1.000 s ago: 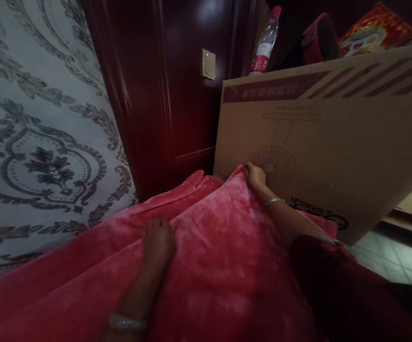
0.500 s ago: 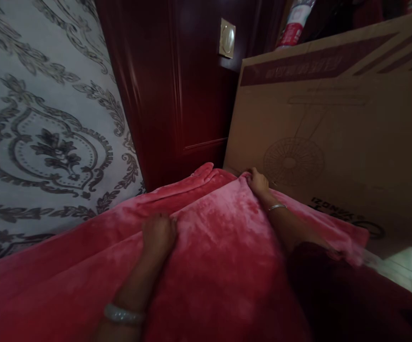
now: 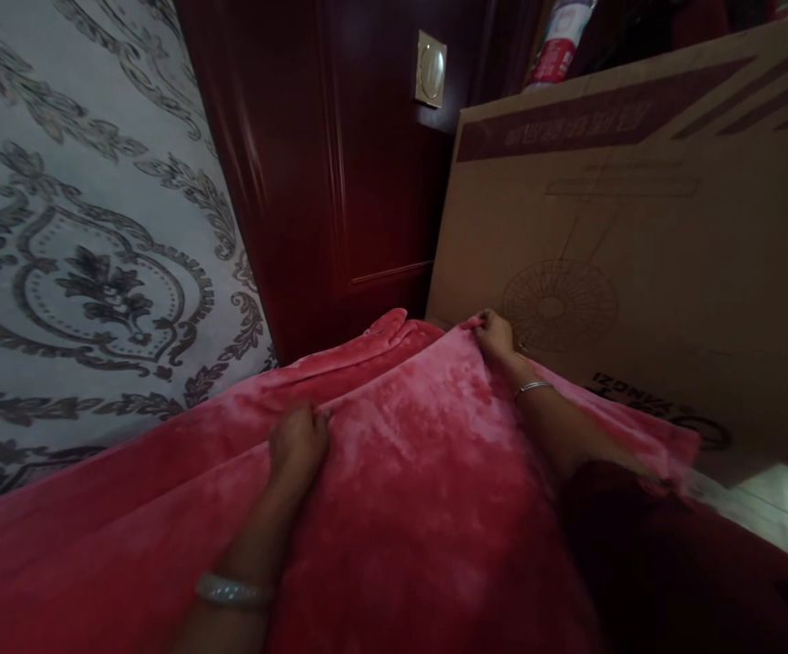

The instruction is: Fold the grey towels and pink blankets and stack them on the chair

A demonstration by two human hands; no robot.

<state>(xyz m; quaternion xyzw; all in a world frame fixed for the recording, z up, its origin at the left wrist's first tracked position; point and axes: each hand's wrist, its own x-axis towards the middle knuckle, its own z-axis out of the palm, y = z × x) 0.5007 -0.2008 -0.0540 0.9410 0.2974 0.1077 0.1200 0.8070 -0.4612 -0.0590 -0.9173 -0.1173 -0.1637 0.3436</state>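
Note:
A pink-red plush blanket (image 3: 408,490) spreads across the lower part of the view. My left hand (image 3: 297,442) has its fingers curled into a fold of the blanket near the middle; a pale bangle sits on that wrist. My right hand (image 3: 495,334) pinches the blanket's far corner, right against the large cardboard box (image 3: 645,263); a thin silver bracelet circles that wrist. My dark sleeve covers the right forearm lower down.
The cardboard box, printed with a fan drawing, stands at the right. A dark red wooden door (image 3: 339,163) with a brass plate (image 3: 430,81) is behind. Patterned grey wallpaper (image 3: 87,254) fills the left. A plastic bottle (image 3: 557,45) stands behind the box. Tiled floor (image 3: 782,509) shows at lower right.
The view shifted closer and lower. My left hand went from lying flat on the blanket to gripping a fold. My right hand stayed holding the blanket corner by the box.

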